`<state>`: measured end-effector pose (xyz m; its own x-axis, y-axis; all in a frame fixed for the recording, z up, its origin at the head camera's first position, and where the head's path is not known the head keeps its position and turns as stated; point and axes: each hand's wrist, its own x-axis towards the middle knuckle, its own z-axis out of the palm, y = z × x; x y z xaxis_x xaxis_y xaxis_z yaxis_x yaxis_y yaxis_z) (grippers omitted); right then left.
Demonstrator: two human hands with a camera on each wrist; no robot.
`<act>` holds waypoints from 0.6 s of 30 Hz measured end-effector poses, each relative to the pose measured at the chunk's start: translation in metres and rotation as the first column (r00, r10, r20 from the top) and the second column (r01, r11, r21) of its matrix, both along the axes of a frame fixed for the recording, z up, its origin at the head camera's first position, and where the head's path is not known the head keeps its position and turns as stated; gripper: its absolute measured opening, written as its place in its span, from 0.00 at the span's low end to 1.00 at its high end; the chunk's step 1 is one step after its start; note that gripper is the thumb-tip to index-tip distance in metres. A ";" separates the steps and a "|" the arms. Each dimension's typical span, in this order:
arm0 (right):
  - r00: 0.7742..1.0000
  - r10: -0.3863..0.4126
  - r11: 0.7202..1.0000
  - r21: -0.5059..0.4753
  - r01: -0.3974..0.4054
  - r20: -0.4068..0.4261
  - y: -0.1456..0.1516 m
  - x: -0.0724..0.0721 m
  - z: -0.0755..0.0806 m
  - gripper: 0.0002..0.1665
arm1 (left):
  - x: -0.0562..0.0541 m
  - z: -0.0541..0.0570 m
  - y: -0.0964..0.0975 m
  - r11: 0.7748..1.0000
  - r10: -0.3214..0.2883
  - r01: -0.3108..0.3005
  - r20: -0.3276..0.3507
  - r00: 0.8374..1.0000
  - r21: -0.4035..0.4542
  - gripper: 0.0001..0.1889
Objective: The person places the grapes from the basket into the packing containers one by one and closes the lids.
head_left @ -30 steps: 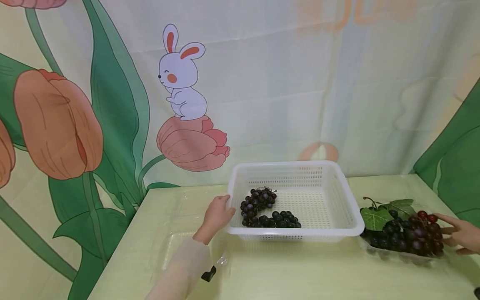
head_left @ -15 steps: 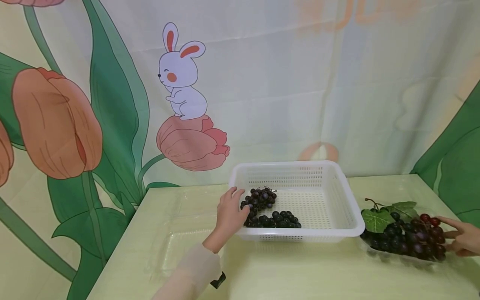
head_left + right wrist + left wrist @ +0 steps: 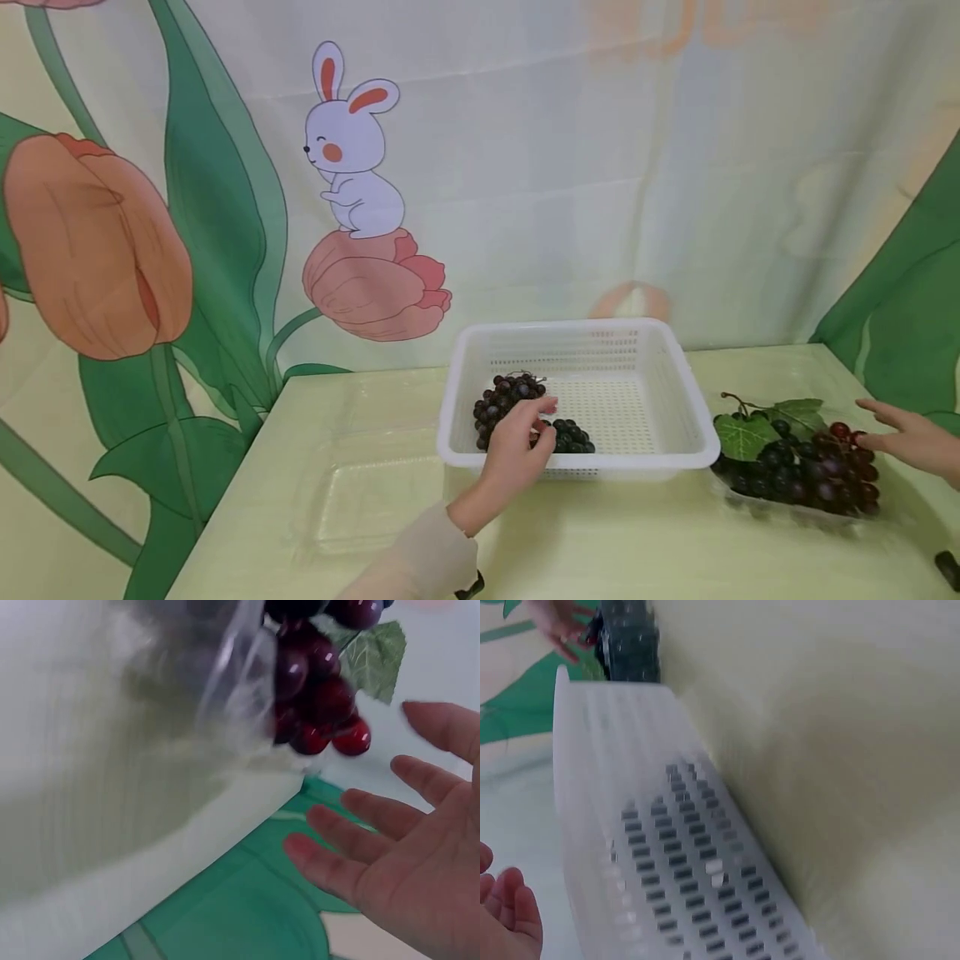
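Note:
My left hand (image 3: pixel 517 446) hovers over the front rim of a white plastic basket (image 3: pixel 701 408), its fingers loosely bent with nothing between them. Inside the basket, at the left, lie a dark purple bunch of grapes (image 3: pixel 491 407) and a blackish bunch of grapes (image 3: pixel 576 437), partly behind that hand. To the right, a clear plastic tray (image 3: pixel 806 512) holds more grapes (image 3: pixel 802 473), dark to red, with green leaves (image 3: pixel 746 437). My right hand (image 3: pixel 907 442) is beside their red end, fingers spread; in the right wrist view its fingertips (image 3: pixel 304 847) stand apart from the red grapes (image 3: pixel 351 736).
An empty-looking clear plastic tray (image 3: pixel 375 504) lies left of the basket on the pale yellow-green table (image 3: pixel 600 533). Behind the table hangs a printed cloth (image 3: pixel 525 167) with tulips and a rabbit.
My left hand has left the basket's left rim and moved right, over its front edge near the grapes. My right hand has lifted slightly off the red grapes, fingers straighter. The head view has shifted a little.

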<state>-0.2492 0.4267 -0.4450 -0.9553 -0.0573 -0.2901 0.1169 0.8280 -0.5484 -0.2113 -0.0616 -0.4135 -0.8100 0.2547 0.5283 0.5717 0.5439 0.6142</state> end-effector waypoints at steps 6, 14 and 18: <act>0.999 0.033 0.998 0.047 -0.031 -0.038 -0.018 -0.007 0.006 0.54 | 0.011 -0.015 0.027 0.990 -0.142 0.142 0.048 0.989 0.003 0.14; 0.992 -0.069 0.996 -0.062 0.063 -0.109 0.007 -0.038 -0.043 0.55 | 0.024 -0.033 0.056 0.976 -0.206 0.210 0.078 0.975 -0.055 0.11; 0.989 -0.116 0.986 -0.131 0.104 -0.089 0.001 -0.037 -0.042 0.55 | 0.028 -0.045 0.068 0.963 -0.227 0.237 0.088 0.970 -0.129 0.10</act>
